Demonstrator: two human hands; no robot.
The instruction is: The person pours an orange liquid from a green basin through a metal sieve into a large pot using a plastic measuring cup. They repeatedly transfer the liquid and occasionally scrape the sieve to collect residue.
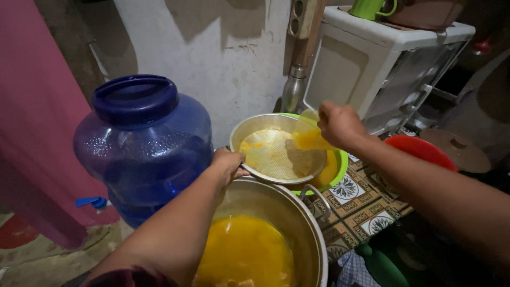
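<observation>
The person is straining a yellow liquid. The left hand (227, 166) grips the round metal sieve (276, 151) by its rim at about 8 o'clock, fingers curled over the edge and thumb along the outside. The sieve hangs tilted above the far rim of the large steel pot (313, 234), which is partly full of yellow liquid. The right hand (339, 125), at the sieve's 2 o'clock, closes its fingers around a small clear plastic cup (311, 139) tipped down toward the mesh, its mouth just over the wire and below the knuckles. Judging by this, the pour is under way; the next move likely calls for a steady sieve while the cup empties. A green plastic bowl (340, 170) sits under the sieve's far side. At the pot's 10 o'clock stands a big blue translucent water jug (143, 149); at 2 o'clock, a red plastic basin (422, 151).
</observation>
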